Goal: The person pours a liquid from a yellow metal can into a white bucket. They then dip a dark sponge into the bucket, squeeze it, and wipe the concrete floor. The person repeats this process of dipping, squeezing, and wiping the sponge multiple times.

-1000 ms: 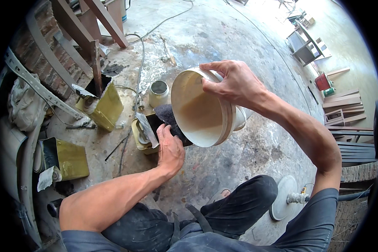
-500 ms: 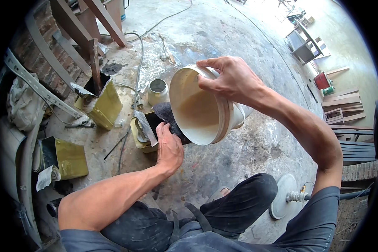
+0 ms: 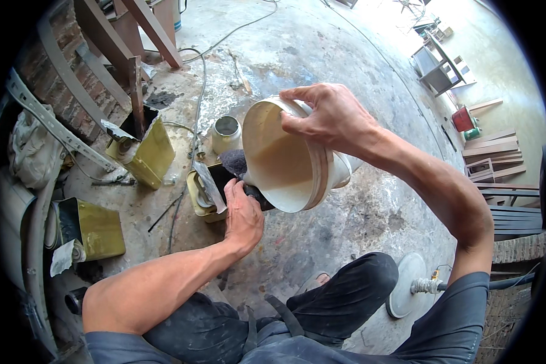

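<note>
The white bucket (image 3: 321, 175) looks stiff, probably slippery; rim holds suit it. Right hand (image 3: 330, 115) clamps there; left hand's (image 3: 244, 219) grip, by the tin (image 3: 195, 197), I cannot tell.

Left of left hand (image 3: 244, 219): yellow tin (image 3: 108, 233), dark mouth showing; farther out, second yellow tin (image 3: 155, 151), brown wooden strip (image 3: 137, 100) standing up out of it. Just beyond same hand: pale metal cup (image 3: 225, 142), upright, open at top. Grey cable (image 3: 201, 100) on concrete floor (image 3: 358, 227), ahead and left of both hands. Far left: crumpled whitish sheeting (image 3: 33, 151). Well right of right hand (image 3: 329, 116): brown boards (image 3: 494, 148), stacked; red container (image 3: 464, 119) near them. Nearer the body than right hand: round pale disc (image 3: 402, 292).
</note>
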A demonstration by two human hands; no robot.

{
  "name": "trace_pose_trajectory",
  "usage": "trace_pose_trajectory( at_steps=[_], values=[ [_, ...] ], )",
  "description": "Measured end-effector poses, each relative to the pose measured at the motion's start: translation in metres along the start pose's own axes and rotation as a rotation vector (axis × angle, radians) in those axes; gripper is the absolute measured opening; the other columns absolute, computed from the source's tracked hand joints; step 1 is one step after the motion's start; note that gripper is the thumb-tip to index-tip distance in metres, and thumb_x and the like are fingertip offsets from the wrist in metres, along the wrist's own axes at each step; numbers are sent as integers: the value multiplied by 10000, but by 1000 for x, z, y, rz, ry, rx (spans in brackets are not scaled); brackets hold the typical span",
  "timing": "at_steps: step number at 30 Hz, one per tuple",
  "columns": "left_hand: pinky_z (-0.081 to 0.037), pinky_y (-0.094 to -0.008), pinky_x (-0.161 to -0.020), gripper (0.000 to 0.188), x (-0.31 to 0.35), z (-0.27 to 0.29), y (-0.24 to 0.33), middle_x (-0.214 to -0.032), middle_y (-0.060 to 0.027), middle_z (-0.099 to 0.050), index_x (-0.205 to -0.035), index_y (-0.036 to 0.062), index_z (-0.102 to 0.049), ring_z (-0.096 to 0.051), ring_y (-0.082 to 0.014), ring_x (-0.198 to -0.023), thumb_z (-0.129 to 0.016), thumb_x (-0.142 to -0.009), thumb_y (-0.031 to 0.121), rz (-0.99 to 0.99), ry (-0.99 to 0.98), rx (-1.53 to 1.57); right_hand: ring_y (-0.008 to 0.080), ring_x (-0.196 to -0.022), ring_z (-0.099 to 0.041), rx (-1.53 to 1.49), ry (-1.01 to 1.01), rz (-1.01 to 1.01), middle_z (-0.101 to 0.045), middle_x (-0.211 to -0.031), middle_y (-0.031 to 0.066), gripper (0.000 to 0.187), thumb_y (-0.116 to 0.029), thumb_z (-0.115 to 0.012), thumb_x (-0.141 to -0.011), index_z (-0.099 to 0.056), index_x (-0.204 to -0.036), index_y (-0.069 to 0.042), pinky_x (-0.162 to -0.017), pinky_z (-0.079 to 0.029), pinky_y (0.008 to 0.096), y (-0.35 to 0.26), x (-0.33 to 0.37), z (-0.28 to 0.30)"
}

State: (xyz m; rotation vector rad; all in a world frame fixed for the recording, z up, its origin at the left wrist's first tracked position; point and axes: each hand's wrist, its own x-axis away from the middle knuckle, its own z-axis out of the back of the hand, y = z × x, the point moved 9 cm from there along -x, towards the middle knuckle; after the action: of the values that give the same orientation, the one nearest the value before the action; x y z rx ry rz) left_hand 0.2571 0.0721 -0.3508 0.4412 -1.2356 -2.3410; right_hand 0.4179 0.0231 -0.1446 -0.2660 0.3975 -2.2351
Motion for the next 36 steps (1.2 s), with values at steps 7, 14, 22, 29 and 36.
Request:
trace_pose_trajectory(
  at_steps=[7, 14, 22, 29, 36],
  values=[
    [-399, -442, -1063, 426, 0, 0, 1, -1375, -314, -367, -1304, -109, -406, -434, -437, -1259, -487, -894, -26, -1, -1, -15, 292, -845, -739, 21, 7, 20, -718, -1036, 249, 544, -320, -653, -815, -665, -1255, -1, -801, -609, 379, -2, -1, 0],
    [-407, -435, -1056, 420, 0, 0, -1, -1362, -307, -379, -1301, -105, -414, -445, -428, -1249, -491, -896, -24, 2, 10, -33, 298, -923, -734, 29, -12, -12, -705, -1124, 248, 532, -322, -645, -823, -670, -1254, -11, -852, -597, 379, -1, -1, -1],
    [-398, -439, -1066, 422, 1, 2, 6, -1355, -317, -376, -1293, -125, -410, -438, -428, -1249, -494, -889, -33, -31, -2, -52, 303, -750, -740, 4, 62, 42, -733, -883, 248, 567, -341, -649, -790, -677, -1225, 21, -753, -612, 390, 5, -4, 0],
    [-394, -438, -1068, 419, 0, 0, 3, -1350, -323, -375, -1288, -136, -408, -433, -433, -1247, -490, -889, -39, -30, 2, -34, 307, -750, -741, 24, 72, 78, -727, -887, 265, 578, -338, -636, -791, -669, -1221, 47, -755, -610, 387, 1, -5, -1],
    [-391, -453, -1067, 412, 1, 1, 1, -1354, -326, -376, -1297, -131, -404, -437, -448, -1245, -472, -905, -22, -29, 3, -21, 318, -756, -741, 33, 34, 57, -724, -895, 274, 589, -337, -637, -788, -664, -1211, 72, -770, -607, 381, -6, -5, -2]
  ],
)
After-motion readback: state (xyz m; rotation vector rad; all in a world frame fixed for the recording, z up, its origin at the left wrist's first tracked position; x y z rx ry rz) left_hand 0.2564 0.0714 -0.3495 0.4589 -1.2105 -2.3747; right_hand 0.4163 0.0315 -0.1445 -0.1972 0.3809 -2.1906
